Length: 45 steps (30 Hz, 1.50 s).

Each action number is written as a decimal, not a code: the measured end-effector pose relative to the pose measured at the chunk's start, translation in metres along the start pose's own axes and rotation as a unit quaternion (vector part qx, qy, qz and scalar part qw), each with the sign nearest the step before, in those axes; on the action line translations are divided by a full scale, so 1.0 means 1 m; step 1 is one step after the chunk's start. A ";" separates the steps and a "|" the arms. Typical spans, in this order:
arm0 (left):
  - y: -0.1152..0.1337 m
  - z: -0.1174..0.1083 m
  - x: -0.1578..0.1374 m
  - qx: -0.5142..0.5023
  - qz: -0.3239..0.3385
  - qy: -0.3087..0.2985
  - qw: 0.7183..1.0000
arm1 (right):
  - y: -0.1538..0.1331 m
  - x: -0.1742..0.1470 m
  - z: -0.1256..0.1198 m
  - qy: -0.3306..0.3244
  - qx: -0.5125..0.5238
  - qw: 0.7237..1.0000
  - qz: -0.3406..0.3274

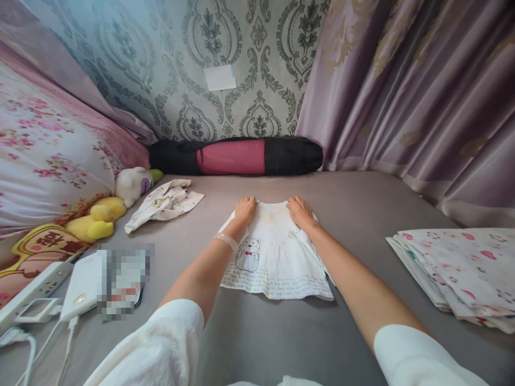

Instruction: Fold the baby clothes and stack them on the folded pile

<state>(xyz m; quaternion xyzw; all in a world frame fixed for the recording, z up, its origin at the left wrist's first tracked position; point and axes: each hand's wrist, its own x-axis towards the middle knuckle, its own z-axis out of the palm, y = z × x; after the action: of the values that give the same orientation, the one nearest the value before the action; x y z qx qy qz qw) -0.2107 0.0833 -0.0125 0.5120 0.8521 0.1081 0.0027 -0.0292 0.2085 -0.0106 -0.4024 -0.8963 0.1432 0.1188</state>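
A small white child's top (277,252) lies spread flat on the bed, neckline away from me. It has a printed bear at its lower left, a small green-striped print at its upper right and lines of lettering along the flared hem. My left hand (245,210) is at the left shoulder, its fingers closed on the cloth beside the neckline. At the opposite shoulder, my right hand (300,212) pinches the fabric in the same way. My forearms cover parts of both sleeves.
A crumpled cream cloth (164,203) lies left, near plush toys (132,185). A power strip (44,284), a white power bank (84,281) and cables are nearer. Folded printed cloths (462,268) lie right. A black and red rolled bag (233,156) rests against the wall.
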 end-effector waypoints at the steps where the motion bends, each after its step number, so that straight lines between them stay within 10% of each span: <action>1: -0.002 -0.003 0.000 -0.007 -0.017 -0.007 1.000 | 0.003 0.001 -0.003 -0.003 0.024 1.000 0.011; 10: -0.055 -0.047 -0.040 -0.233 -0.157 -0.118 0.953 | 0.058 -0.046 -0.049 -0.053 0.154 0.981 0.110; 16: -0.087 -0.063 -0.089 -0.310 -0.190 -0.142 0.921 | 0.091 -0.102 -0.066 -0.184 0.397 0.878 0.193; 22: -0.100 -0.073 -0.125 -0.335 -0.127 -0.200 0.912 | 0.094 -0.130 -0.083 -0.259 0.396 0.869 0.142; 25: -0.099 -0.078 -0.130 -0.275 -0.128 -0.134 0.943 | 0.098 -0.119 -0.095 -0.275 0.346 0.890 0.110; 29: -0.099 -0.085 -0.128 -0.158 -0.183 0.058 0.969 | 0.111 -0.093 -0.109 -0.087 0.112 0.981 0.132; 32: -0.104 -0.088 -0.138 -0.066 -0.208 0.154 0.964 | 0.115 -0.093 -0.107 0.125 -0.119 0.981 0.094; 45: -0.166 -0.079 -0.303 0.068 -0.297 0.210 0.929 | 0.090 -0.159 -0.040 0.226 -0.048 0.972 -0.044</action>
<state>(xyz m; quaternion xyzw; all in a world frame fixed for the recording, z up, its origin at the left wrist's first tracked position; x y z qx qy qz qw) -0.2200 -0.2711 0.0017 0.1996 0.9517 0.1497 -0.1792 0.1483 0.1520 -0.0206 -0.3900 -0.8690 -0.0002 0.3046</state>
